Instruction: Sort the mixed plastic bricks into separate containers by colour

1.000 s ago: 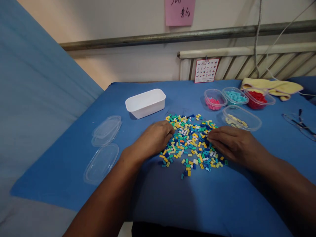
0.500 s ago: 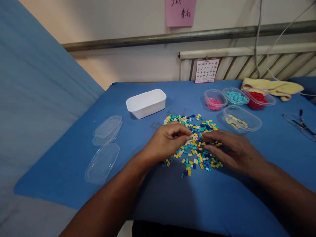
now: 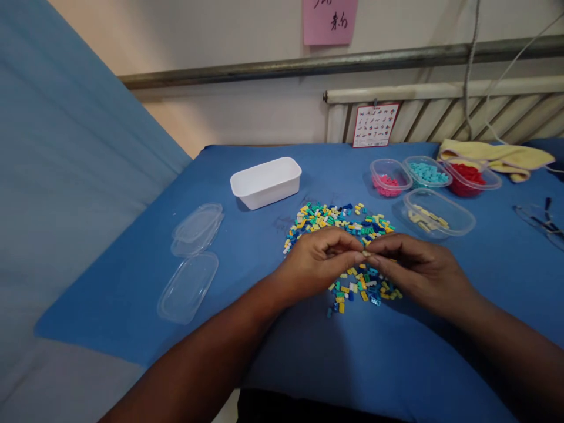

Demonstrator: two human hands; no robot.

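My left hand (image 3: 315,258) and my right hand (image 3: 416,267) meet over a spread of small toy bricks (image 3: 326,216) in yellow, pale yellow, green, white and blue. A tiny pale yellow brick (image 3: 366,254) shows between the fingertips of both hands, mostly covered by them. Thumb and forefinger of each hand are closed in a pinch. To the right of the pile stands a clear plastic tub (image 3: 465,222) with several pale yellow bricks (image 3: 425,219) lying in it.
Behind that tub stand clear tubs of pink bricks (image 3: 388,185), light blue bricks (image 3: 427,173) and red bricks (image 3: 467,178). A white container (image 3: 274,192) is behind the pile. Clear lids (image 3: 188,288) lie at left; glasses (image 3: 546,223) and a yellow cloth (image 3: 497,155) at right.
My left hand has moved right, and its fingertips now meet those of my right hand at the pale yellow brick. More bricks show at the pile's left. The view has shifted slightly.
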